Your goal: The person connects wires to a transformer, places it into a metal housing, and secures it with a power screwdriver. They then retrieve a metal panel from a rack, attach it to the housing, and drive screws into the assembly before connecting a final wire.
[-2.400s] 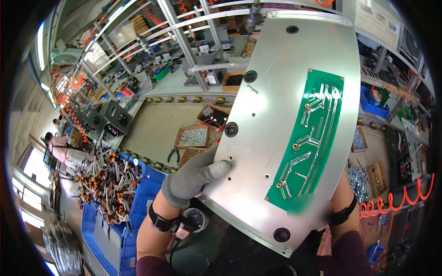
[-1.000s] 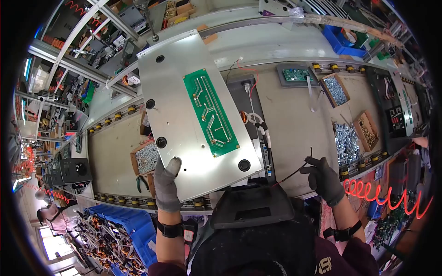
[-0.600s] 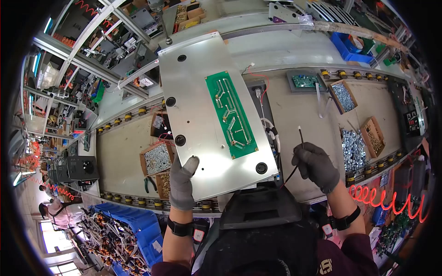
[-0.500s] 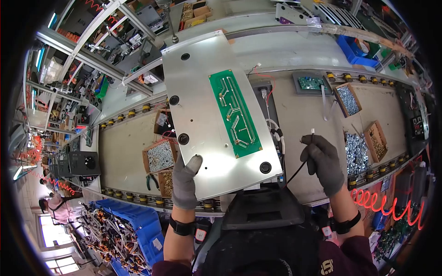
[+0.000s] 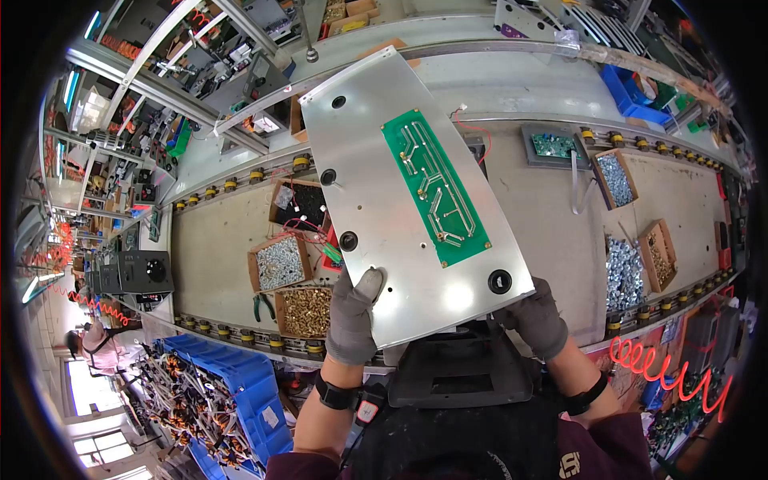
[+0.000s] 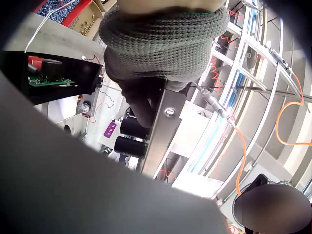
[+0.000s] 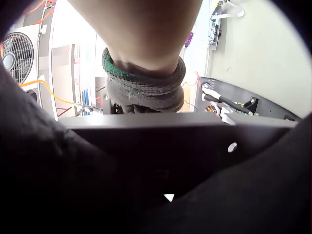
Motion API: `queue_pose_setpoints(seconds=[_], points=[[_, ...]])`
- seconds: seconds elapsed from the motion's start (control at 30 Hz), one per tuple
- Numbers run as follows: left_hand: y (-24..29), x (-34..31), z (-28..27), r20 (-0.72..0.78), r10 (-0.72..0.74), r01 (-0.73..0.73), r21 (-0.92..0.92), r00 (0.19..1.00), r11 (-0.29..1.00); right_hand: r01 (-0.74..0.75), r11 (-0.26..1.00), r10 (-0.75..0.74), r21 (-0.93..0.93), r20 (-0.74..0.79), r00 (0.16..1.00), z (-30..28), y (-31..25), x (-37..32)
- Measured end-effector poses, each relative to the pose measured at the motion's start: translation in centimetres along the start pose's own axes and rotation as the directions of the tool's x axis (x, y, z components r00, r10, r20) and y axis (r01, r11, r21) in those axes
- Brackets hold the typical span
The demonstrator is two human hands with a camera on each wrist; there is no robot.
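Note:
A silver metal panel (image 5: 432, 288) with a long green circuit board (image 5: 438, 188) and black rubber grommets is held at a slant over the bench. My gloved left hand (image 5: 352, 316) grips its lower left edge, thumb on top, fingers underneath. In the left wrist view, black cylinders (image 6: 130, 145) show beside the panel's edge. My gloved right hand (image 5: 538, 322) is at the panel's lower right corner, its fingertips hidden beneath; I cannot tell whether it holds the cable. Below the panel sits a black plastic housing (image 5: 460, 364), near my body.
Open boxes of silver screws (image 5: 278, 262), brass fasteners (image 5: 304, 312) and black parts (image 5: 298, 204) stand left of the panel, with pliers (image 5: 264, 308). At right are a circuit board in a grey cover (image 5: 554, 146), a pile of silver hardware (image 5: 624, 276) and a coiled red hose (image 5: 668, 364).
My right hand, which pinched a black cable beside the panel, has moved left to the panel's lower right corner. The panel has shifted right and turned slightly; the cable is now out of sight.

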State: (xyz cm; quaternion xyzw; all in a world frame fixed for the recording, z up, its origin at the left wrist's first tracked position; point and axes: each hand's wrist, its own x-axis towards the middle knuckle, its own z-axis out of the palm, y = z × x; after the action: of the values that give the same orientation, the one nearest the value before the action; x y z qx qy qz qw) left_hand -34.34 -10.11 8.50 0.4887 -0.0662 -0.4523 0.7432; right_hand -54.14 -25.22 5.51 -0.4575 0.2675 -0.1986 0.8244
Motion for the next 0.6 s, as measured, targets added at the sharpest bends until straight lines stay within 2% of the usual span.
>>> queue_pose_setpoints(seconds=[0.13,0.2,0.23,0.27,0.33,0.37,0.4,0.43,0.47,0.5,0.53,0.57,0.6], points=[[0.0,-0.6,0.5,0.004,0.013,-0.013,-0.035,1.000,0.999,-0.041,0.997,0.048,0.067,-0.109,0.993,-0.4,0.0,0.3],[0.2,-1.1,0.6,0.000,0.010,-0.010,-0.046,1.000,0.999,0.044,0.971,-0.024,-0.233,0.090,0.996,-1.9,1.5,-0.1],[0.0,-1.4,0.8,-0.015,0.010,-0.010,-0.027,1.000,1.000,0.044,0.971,-0.024,-0.234,0.089,0.996,-1.8,1.4,-0.2],[-0.1,-1.6,1.0,-0.030,0.014,-0.015,-0.010,0.999,1.000,0.186,0.913,-0.147,-0.363,0.132,0.980,-1.5,1.1,0.1],[0.0,-2.1,1.6,-0.024,0.011,-0.012,-0.030,1.000,0.999,0.320,0.820,-0.255,-0.473,0.199,0.946,-0.3,0.1,0.5],[0.0,-2.3,1.8,-0.012,0.003,-0.004,-0.047,1.000,0.999,0.150,0.978,-0.148,-0.145,0.026,0.989,0.6,-1.0,0.6],[0.1,-2.6,2.1,-0.010,0.030,-0.030,-0.024,1.000,0.999,0.001,0.974,0.021,0.228,-0.095,0.995,1.2,-1.5,0.6],[0.0,-2.7,1.9,-0.011,0.031,-0.031,-0.026,0.999,0.999,0.064,0.997,-0.069,-0.033,-0.192,0.979,-0.3,-1.0,0.6],[-0.1,-2.8,1.5,-0.015,0.053,-0.051,0.071,0.998,0.996,0.127,0.946,-0.201,-0.299,-0.231,0.952,-1.9,-1.1,0.3],[-0.3,-2.9,1.1,-0.017,0.074,-0.070,0.167,0.997,0.984,0.163,0.822,-0.335,-0.545,-0.232,0.913,-2.8,-1.2,0.0],[-0.6,-2.9,1.0,-0.019,0.072,-0.068,0.163,0.997,0.984,0.194,0.632,-0.413,-0.750,-0.114,0.903,-1.9,-2.3,-0.4],[-0.8,-3.1,0.8,-0.016,0.042,-0.039,0.143,0.999,0.989,0.226,0.529,-0.351,-0.818,0.031,0.936,0.4,-4.1,-0.9],[-1.0,-3.3,0.4,-0.013,0.009,-0.007,0.126,1.000,0.992,0.337,0.300,-0.382,-0.892,0.212,0.900,1.2,-4.0,-0.7]])
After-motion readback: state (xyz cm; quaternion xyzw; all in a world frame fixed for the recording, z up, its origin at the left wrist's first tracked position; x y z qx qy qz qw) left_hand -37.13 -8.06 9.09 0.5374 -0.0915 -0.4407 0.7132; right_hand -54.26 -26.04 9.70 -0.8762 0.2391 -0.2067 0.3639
